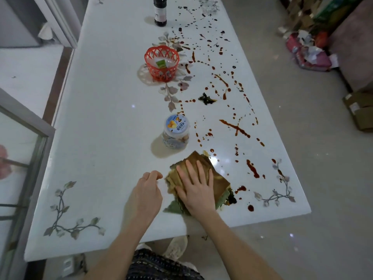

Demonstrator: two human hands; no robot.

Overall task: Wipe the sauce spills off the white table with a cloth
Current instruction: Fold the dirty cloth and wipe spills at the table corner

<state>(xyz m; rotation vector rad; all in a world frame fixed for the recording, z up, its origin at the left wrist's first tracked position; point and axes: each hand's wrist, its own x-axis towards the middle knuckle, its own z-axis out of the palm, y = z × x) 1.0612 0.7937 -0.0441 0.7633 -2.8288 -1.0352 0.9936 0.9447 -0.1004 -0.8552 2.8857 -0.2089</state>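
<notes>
- Presses the right hand (196, 190) flat on top of the cloth (219, 183), close to the near edge of the white table (101, 138).
- Holds the right fingers (190, 168) straight and a little spread, all lying on the cloth and not curled round it.
- Has the left hand (148, 190) just beside the cloth, on its left side, not on it.
- Curls the left fingers (155, 174) loosely, thumb tip close to the first finger, with nothing held between them.
- Cannot tell if the left hand touches the table top or hangs just above it.
- Folded in layers, that cloth: stained brown on top, green at the near corners, with a dark messy bit (232, 199) at its right edge.
- Just behind the cloth, a small jar (176, 131) with a blue and white lid, standing upright.
- All over the right half of the table, brown-red sauce spills (236, 128): dots, drips and long streaks, some just beside the cloth.
- Among the spills, a dark clump (206, 99).
- Farther back, a red basket (161, 62) and then a dark bottle (160, 11), both upright.
- On the left half, white table top with grey leaf patterns (70, 219) at the near corner.
</notes>
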